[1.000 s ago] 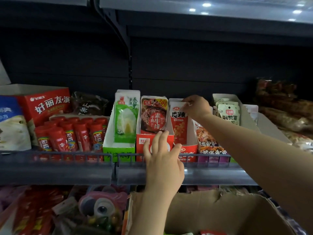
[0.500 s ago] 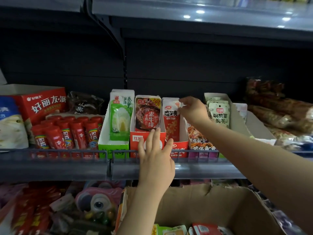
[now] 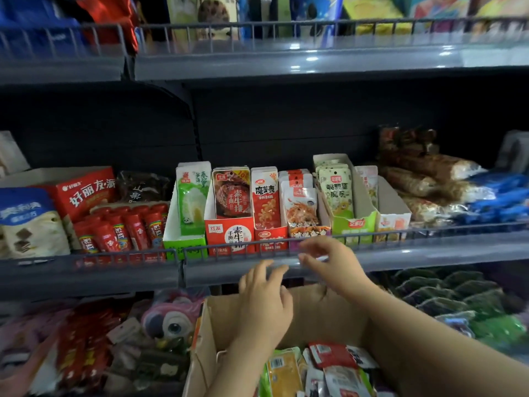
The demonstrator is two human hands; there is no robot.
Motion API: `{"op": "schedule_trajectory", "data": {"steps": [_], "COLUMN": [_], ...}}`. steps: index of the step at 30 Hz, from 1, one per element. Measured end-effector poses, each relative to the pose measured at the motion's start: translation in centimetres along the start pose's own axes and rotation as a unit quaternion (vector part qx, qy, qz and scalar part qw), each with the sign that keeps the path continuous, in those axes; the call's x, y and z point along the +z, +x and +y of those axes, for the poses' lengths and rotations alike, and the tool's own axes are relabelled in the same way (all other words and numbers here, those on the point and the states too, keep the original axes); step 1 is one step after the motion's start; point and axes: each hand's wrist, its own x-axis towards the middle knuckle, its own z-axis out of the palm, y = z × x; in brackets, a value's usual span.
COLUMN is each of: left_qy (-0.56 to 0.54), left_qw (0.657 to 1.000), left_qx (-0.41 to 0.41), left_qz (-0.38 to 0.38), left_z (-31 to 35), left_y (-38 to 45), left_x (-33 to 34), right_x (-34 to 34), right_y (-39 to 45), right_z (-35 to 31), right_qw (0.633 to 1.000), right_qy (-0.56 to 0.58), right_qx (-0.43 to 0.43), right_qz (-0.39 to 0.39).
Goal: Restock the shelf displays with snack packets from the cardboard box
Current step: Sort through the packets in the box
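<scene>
An open cardboard box [image 3: 323,313] stands below the shelf, with several loose snack packets [image 3: 323,368] inside. On the middle shelf a row of display boxes holds upright packets: a green one [image 3: 192,197], a red box [image 3: 230,234], a red packet [image 3: 264,196], a seafood packet [image 3: 302,210] and a green-white packet [image 3: 335,193]. My left hand [image 3: 264,305] hovers over the box with fingers spread, holding nothing. My right hand [image 3: 332,260] is in front of the shelf rail [image 3: 400,255], fingers loosely curved and empty, slightly blurred.
Red tubes [image 3: 123,230] and a red carton [image 3: 86,190] fill the shelf's left side; brown and blue bags [image 3: 446,193] lie at the right. An upper shelf [image 3: 315,55] overhangs. Toys and packets [image 3: 169,322] crowd the lower shelf left of the box.
My right hand has let go of the red packet in its display box and drawn back down to the rail. My left hand dropped from the red box toward the cardboard box. The view tilted up.
</scene>
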Motion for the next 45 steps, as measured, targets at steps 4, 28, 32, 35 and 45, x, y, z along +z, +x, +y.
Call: {"op": "schedule_trajectory", "data": {"steps": [4,28,32,35,45], "left_qy": [-0.068,0.019,0.059,0.062,-0.047], "left_qw": [0.989,0.836,0.797,0.785,0.851], "left_qx": [-0.074,-0.151,-0.157,-0.178,-0.193], "left_qz": [-0.108,-0.526,-0.580,-0.590,-0.486], "left_z": [0.5,-5.9,-6.2,-6.3,-6.5], "left_y": [-2.2,-7.9,-8.6,-9.1,-7.3], "left_x": [0.5,7.3,7.7,8.1,7.1], "right_x": [0.4,8.5,9.1,9.3,8.9], "right_y": [-4.1,-11.7,-11.8,-11.9,-11.5], "right_z": [2.2,11.0,11.0,11.1,11.6], "right_qw": [0.998,0.851,0.838,0.832,0.866], "right_qy": [-0.031,-0.157,-0.174,-0.182,-0.045], "right_qx": [0.017,0.089,0.075,0.072,0.171], "right_qz": [-0.057,-0.493,-0.511,-0.519,-0.468]}}
